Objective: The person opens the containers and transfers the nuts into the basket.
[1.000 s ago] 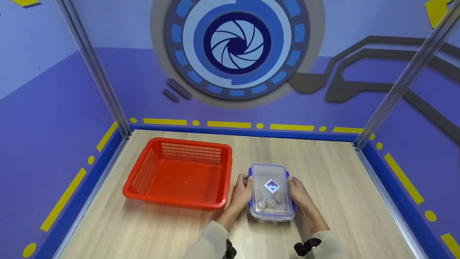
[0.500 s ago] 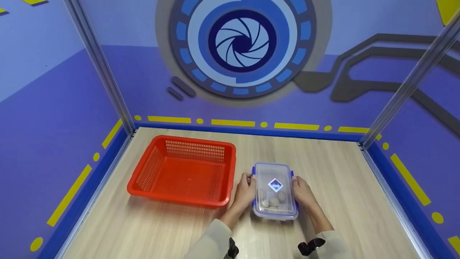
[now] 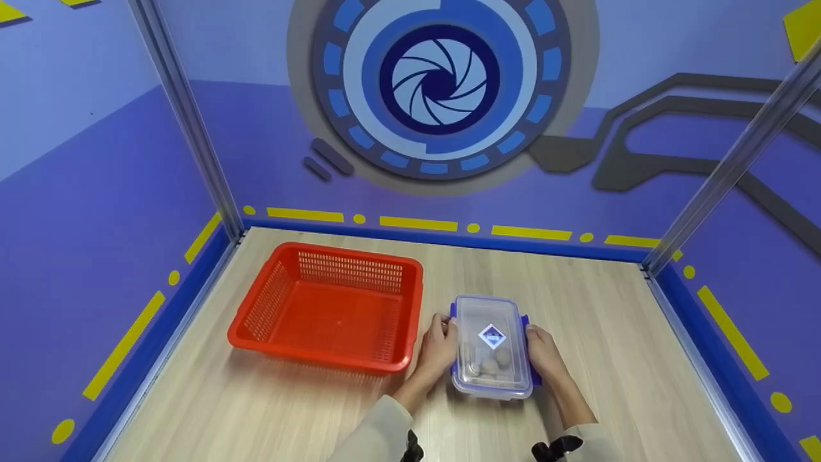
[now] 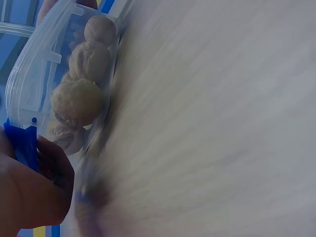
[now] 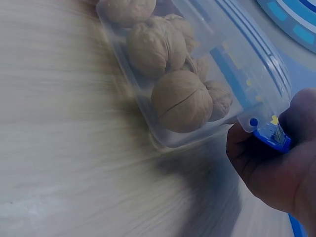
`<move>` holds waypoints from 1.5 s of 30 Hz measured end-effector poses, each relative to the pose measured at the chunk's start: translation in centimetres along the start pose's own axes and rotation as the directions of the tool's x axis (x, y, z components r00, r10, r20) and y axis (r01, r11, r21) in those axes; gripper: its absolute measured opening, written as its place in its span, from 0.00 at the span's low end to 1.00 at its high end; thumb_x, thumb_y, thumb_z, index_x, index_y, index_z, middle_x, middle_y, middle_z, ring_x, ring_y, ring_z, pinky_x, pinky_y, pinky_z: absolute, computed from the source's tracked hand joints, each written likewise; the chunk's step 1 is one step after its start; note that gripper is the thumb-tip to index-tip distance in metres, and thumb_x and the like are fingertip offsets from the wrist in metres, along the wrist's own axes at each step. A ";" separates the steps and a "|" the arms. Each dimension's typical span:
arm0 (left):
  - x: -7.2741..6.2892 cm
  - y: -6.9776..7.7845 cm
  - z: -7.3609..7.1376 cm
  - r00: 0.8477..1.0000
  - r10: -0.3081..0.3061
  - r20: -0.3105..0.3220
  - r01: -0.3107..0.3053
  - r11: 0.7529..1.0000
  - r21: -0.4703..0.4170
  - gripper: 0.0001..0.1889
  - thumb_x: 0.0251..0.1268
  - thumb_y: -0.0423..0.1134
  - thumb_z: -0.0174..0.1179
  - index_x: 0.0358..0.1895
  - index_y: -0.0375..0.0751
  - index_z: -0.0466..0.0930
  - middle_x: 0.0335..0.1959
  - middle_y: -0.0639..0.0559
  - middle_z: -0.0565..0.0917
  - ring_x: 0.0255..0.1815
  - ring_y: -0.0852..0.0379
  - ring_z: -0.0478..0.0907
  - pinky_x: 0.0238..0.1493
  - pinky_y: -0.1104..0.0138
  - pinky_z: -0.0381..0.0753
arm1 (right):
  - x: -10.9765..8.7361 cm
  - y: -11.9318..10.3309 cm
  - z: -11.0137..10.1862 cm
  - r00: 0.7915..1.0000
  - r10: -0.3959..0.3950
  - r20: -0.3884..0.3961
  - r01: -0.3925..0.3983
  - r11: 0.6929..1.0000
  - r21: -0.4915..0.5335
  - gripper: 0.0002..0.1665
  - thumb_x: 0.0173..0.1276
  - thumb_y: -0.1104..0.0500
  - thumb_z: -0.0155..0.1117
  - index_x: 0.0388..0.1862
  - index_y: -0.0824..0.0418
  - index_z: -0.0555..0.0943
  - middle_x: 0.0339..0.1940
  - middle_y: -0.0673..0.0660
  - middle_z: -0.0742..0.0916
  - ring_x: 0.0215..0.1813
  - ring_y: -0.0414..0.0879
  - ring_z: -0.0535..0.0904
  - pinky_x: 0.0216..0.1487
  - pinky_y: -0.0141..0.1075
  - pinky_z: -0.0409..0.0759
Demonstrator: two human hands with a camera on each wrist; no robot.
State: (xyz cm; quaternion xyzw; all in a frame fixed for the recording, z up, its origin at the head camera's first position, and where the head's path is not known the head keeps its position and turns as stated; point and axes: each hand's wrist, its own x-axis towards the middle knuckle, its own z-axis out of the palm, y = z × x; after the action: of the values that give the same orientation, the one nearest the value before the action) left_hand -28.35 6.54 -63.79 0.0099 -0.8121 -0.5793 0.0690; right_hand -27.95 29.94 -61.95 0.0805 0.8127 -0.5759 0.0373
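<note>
The left hand [image 3: 439, 348] and right hand [image 3: 544, 353] each pinch a side of the clear box [image 3: 478, 314] holding walnuts [image 5: 181, 101], near a red basket [image 3: 314, 357].

In the head view, the person's bare left hand [image 3: 437, 346] showed beyond a long, pale cream cloth sleeve [image 3: 375, 430] with a plain left cuff [image 3: 394, 410], and the bare right hand [image 3: 545, 356] beyond a matching pale cream sleeve [image 3: 601, 446], of which only a short stretch was visible. A small, glossy black wrist fitting [image 3: 412, 447] sat at the left cuff, cut off by the view's lower edge. Its glossy black counterpart [image 3: 559, 447] at the right cuff [image 3: 587, 432] had a rounded knob [image 3: 543, 452] beside a broader curved piece [image 3: 568, 443], finer details too small to tell.
</note>
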 end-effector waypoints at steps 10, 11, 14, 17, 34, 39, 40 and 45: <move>0.1 0.2 0.1 1.000 -0.008 0.022 0.008 1.000 0.017 0.08 0.84 0.44 0.50 0.50 0.44 0.75 0.34 0.55 0.80 0.36 0.57 0.76 0.45 0.56 0.79 | 0.1 0.4 -0.4 0.998 -0.020 -0.057 0.017 0.998 -0.059 0.29 0.89 0.56 0.37 0.66 0.79 0.75 0.62 0.75 0.82 0.66 0.65 0.76 0.73 0.58 0.70; 0.1 0.1 0.1 1.000 -0.007 0.024 0.007 1.000 0.019 0.09 0.84 0.44 0.50 0.50 0.44 0.75 0.34 0.54 0.80 0.36 0.56 0.76 0.45 0.56 0.80 | 0.1 0.5 -0.5 0.997 -0.025 -0.070 0.018 0.996 -0.093 0.28 0.89 0.55 0.38 0.63 0.77 0.77 0.58 0.74 0.83 0.62 0.63 0.78 0.67 0.55 0.74; 0.1 -0.1 0.3 1.000 -0.003 0.013 0.003 1.000 0.019 0.09 0.84 0.44 0.49 0.51 0.43 0.75 0.35 0.53 0.80 0.35 0.56 0.77 0.44 0.56 0.80 | -0.1 0.6 -0.9 0.994 -0.037 -0.101 0.019 0.984 -0.177 0.29 0.89 0.50 0.42 0.56 0.75 0.79 0.48 0.68 0.85 0.49 0.57 0.81 0.49 0.47 0.81; -0.1 0.2 0.2 1.000 0.004 0.009 -0.004 1.000 0.019 0.09 0.84 0.43 0.49 0.52 0.43 0.75 0.35 0.53 0.81 0.35 0.55 0.77 0.43 0.56 0.80 | -0.2 0.7 -1.3 0.994 -0.040 -0.097 0.025 0.987 -0.159 0.29 0.89 0.48 0.43 0.55 0.74 0.78 0.45 0.65 0.85 0.43 0.53 0.81 0.39 0.39 0.80; 0.5 0.5 0.2 1.000 0.010 -0.024 -0.010 1.000 0.006 0.07 0.81 0.39 0.53 0.47 0.41 0.78 0.38 0.51 0.84 0.40 0.55 0.80 0.49 0.56 0.81 | -0.7 -0.6 0.5 0.998 -0.063 0.028 0.065 0.997 -0.045 0.45 0.84 0.40 0.56 0.80 0.73 0.60 0.74 0.75 0.72 0.75 0.67 0.68 0.77 0.60 0.65; 0.7 1.1 -0.1 0.997 -0.074 0.006 0.074 0.996 -0.052 0.10 0.79 0.44 0.55 0.46 0.41 0.80 0.38 0.50 0.84 0.40 0.54 0.80 0.49 0.56 0.80 | -0.8 -0.5 0.7 0.998 -0.045 0.049 0.049 0.996 -0.075 0.48 0.81 0.44 0.63 0.81 0.74 0.57 0.74 0.77 0.71 0.75 0.69 0.68 0.77 0.62 0.65; 0.7 1.2 -0.2 0.995 -0.099 0.019 0.101 0.992 -0.078 0.11 0.79 0.45 0.56 0.46 0.41 0.80 0.38 0.50 0.84 0.40 0.55 0.79 0.48 0.57 0.80 | -0.9 -0.5 0.6 0.998 -0.046 0.051 0.050 0.996 -0.073 0.48 0.81 0.44 0.63 0.81 0.73 0.57 0.74 0.77 0.70 0.75 0.69 0.68 0.77 0.63 0.65; 1.0 1.3 -0.6 0.975 -0.196 0.110 0.214 0.956 -0.200 0.13 0.78 0.47 0.58 0.45 0.38 0.80 0.38 0.48 0.82 0.41 0.54 0.78 0.48 0.60 0.78 | -1.0 -0.5 0.5 0.997 -0.051 0.057 0.055 0.996 -0.064 0.49 0.81 0.43 0.63 0.81 0.74 0.56 0.74 0.78 0.70 0.75 0.70 0.68 0.76 0.63 0.65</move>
State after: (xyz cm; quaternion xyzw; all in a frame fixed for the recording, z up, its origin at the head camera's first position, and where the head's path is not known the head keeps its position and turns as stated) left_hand -29.24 6.33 -62.27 0.0610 -0.7429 -0.6660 -0.0269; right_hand -27.10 29.25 -61.53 0.0418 0.8316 -0.5518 0.0469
